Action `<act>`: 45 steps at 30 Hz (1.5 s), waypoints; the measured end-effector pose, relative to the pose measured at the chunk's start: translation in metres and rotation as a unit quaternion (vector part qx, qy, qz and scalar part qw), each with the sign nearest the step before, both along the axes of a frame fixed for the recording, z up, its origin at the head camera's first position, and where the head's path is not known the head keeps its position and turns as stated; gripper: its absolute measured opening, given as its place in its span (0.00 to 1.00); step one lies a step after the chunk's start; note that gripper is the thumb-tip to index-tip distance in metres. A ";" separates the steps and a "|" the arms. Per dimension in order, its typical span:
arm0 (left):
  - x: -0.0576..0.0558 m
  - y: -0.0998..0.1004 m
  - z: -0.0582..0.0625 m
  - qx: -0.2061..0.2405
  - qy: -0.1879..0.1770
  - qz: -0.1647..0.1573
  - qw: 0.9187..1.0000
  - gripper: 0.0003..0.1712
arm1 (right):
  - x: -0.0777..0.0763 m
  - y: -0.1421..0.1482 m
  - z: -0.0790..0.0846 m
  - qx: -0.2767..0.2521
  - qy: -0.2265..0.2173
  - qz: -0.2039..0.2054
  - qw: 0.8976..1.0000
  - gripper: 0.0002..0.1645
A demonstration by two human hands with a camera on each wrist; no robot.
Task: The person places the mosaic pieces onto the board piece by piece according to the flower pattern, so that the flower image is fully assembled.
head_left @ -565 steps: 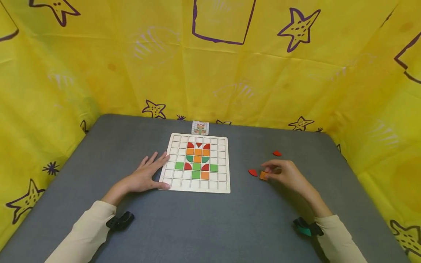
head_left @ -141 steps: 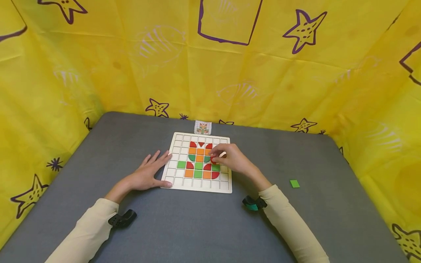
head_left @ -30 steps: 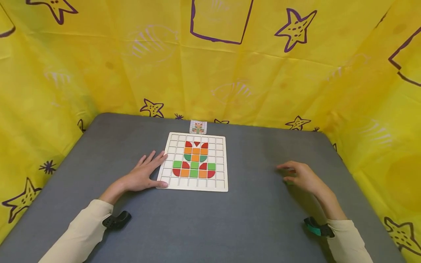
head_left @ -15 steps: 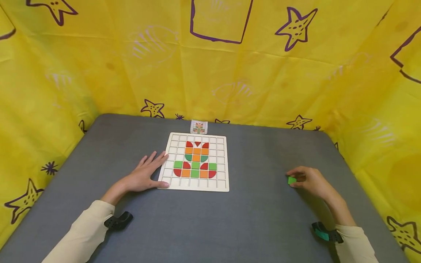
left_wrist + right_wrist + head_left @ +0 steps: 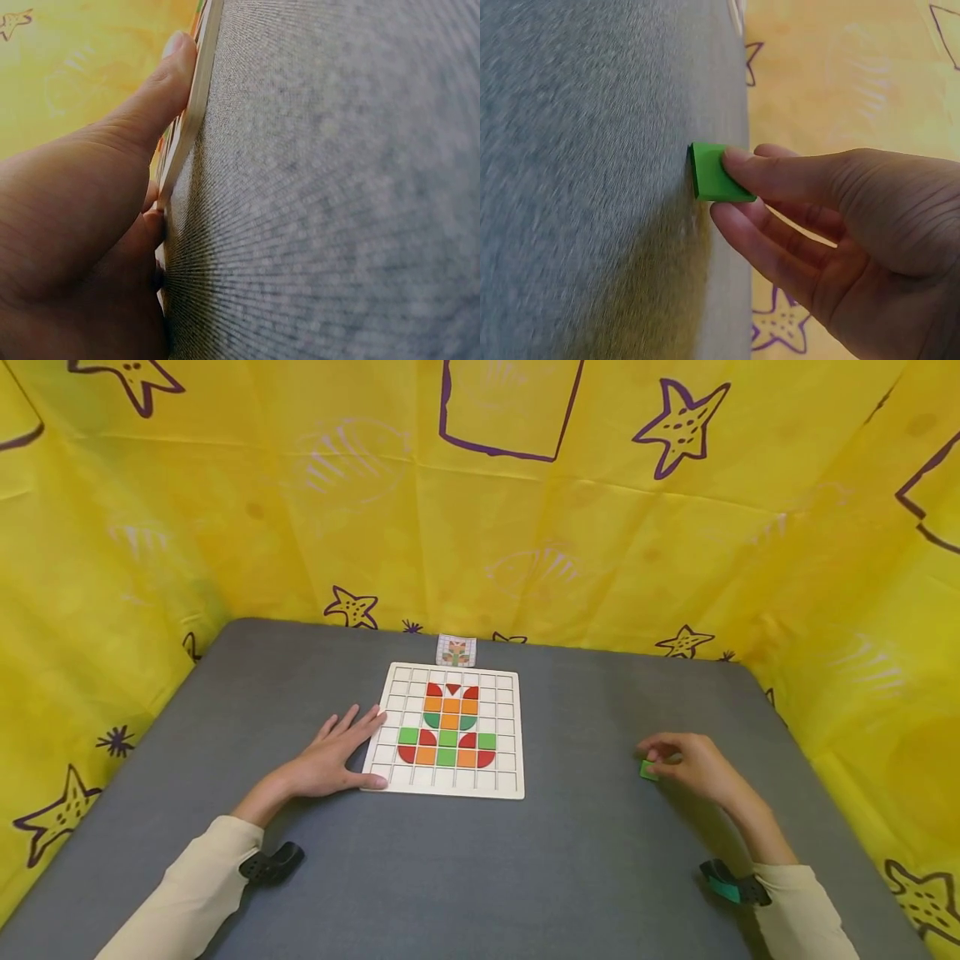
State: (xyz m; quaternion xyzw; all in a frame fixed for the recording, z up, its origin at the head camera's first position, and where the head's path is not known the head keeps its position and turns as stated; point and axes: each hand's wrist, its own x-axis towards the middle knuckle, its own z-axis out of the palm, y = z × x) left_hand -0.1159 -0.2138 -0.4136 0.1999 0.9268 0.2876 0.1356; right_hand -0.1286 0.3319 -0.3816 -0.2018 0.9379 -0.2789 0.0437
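A white gridded board (image 5: 502, 781) lies mid-table, with red, orange and green tiles laid in a flower-like figure. My left hand (image 5: 326, 766) rests at its left edge, fingers spread, fingertips and thumb on the rim; the left wrist view shows the thumb (image 5: 154, 94) along the board's edge. Off to the right, my right hand (image 5: 693, 766) pinches a green square tile (image 5: 648, 770) between thumb and fingers. Seen from the right wrist, that green tile (image 5: 714, 176) is tilted close to the grey cloth, with the thumb on its face.
Behind the board lies a small card (image 5: 457, 651) printed with a similar tile figure. The grey table (image 5: 450, 877) has a yellow patterned cloth (image 5: 480, 527) hanging along its back and sides.
Earlier, loose red and orange pieces lay at the right; red and orange tiles now extend the figure's lower row. The right hand returned to the right, picked up the green tile and shifted slightly left.
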 end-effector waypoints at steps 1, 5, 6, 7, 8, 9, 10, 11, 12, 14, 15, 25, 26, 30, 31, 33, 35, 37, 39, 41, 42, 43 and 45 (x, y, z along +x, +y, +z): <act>0.000 0.000 0.000 0.002 0.001 0.000 1.000 0.61 | -0.001 -0.002 0.000 0.001 -0.001 0.006 1.000 0.14; 0.000 0.000 0.001 0.003 0.006 0.003 1.000 0.61 | -0.007 -0.013 0.002 0.003 -0.004 0.029 1.000 0.14; 0.000 -0.001 0.001 0.002 0.006 0.003 1.000 0.61 | -0.008 -0.016 0.002 0.002 -0.004 0.035 0.999 0.14; 0.000 -0.001 0.001 0.000 0.004 0.005 1.000 0.61 | -0.009 -0.019 0.002 0.000 -0.002 0.040 0.999 0.14; 0.000 -0.001 0.001 -0.001 0.002 0.006 1.000 0.61 | -0.010 -0.022 0.002 -0.003 -0.001 0.043 0.999 0.14; 0.001 -0.001 0.002 -0.002 0.001 0.005 1.000 0.61 | -0.010 -0.025 0.002 -0.006 0.002 0.046 0.999 0.14; 0.001 -0.001 0.002 -0.003 0.000 0.004 1.000 0.61 | -0.011 -0.027 0.002 -0.009 0.004 0.048 0.999 0.14; 0.001 -0.001 0.002 -0.003 -0.002 0.004 1.000 0.61 | -0.012 -0.030 0.001 -0.012 0.004 0.050 0.999 0.14; 0.000 -0.002 0.002 -0.006 -0.003 0.003 1.000 0.61 | -0.012 -0.033 0.001 -0.015 0.005 0.053 0.998 0.14; 0.001 -0.002 0.002 -0.006 -0.004 0.002 1.000 0.61 | -0.014 -0.040 -0.001 -0.018 0.005 0.058 0.998 0.14; 0.001 -0.003 0.002 -0.007 -0.003 0.002 1.000 0.61 | -0.015 -0.044 -0.001 -0.020 0.005 0.062 0.998 0.14; 0.003 -0.004 0.001 -0.002 0.004 -0.001 1.000 0.61 | -0.027 -0.088 -0.001 -0.034 0.031 0.112 0.993 0.14; 0.003 -0.004 0.001 -0.003 0.004 0.000 1.000 0.61 | -0.028 -0.093 -0.001 -0.044 0.039 0.112 0.992 0.14; 0.004 -0.003 0.001 -0.004 -0.003 0.002 1.000 0.62 | -0.030 -0.119 0.002 -0.085 0.064 0.109 0.988 0.14; 0.004 -0.003 0.001 -0.005 -0.004 0.003 1.000 0.62 | -0.029 -0.126 0.002 -0.092 0.064 0.110 0.988 0.14; 0.004 -0.002 0.002 -0.003 -0.005 0.003 1.000 0.62 | -0.029 -0.139 0.003 -0.096 0.058 0.116 0.987 0.14; 0.004 -0.001 0.003 -0.004 -0.005 0.005 1.000 0.62 | -0.028 -0.151 0.002 -0.093 0.047 0.128 0.986 0.14; 0.003 0.000 0.003 -0.009 -0.002 0.004 1.000 0.62 | -0.028 -0.162 0.002 -0.084 0.038 0.139 0.986 0.15; 0.002 0.002 0.003 -0.008 0.002 0.004 1.000 0.62 | -0.027 -0.172 0.002 -0.077 0.032 0.151 0.985 0.16; 0.001 0.003 0.004 -0.010 0.005 0.003 1.000 0.62 | -0.026 -0.183 0.003 -0.072 0.032 0.168 0.983 0.16; 0.001 0.003 0.004 -0.010 0.007 0.003 1.000 0.62 | -0.026 -0.188 0.003 -0.072 0.029 0.177 0.981 0.16; 0.001 0.003 0.004 -0.009 0.007 0.003 1.000 0.62 | -0.026 -0.194 0.003 -0.072 0.027 0.186 0.979 0.16; 0.001 0.003 0.005 -0.012 0.007 0.003 1.000 0.62 | -0.024 -0.205 0.003 -0.076 0.021 0.206 0.975 0.15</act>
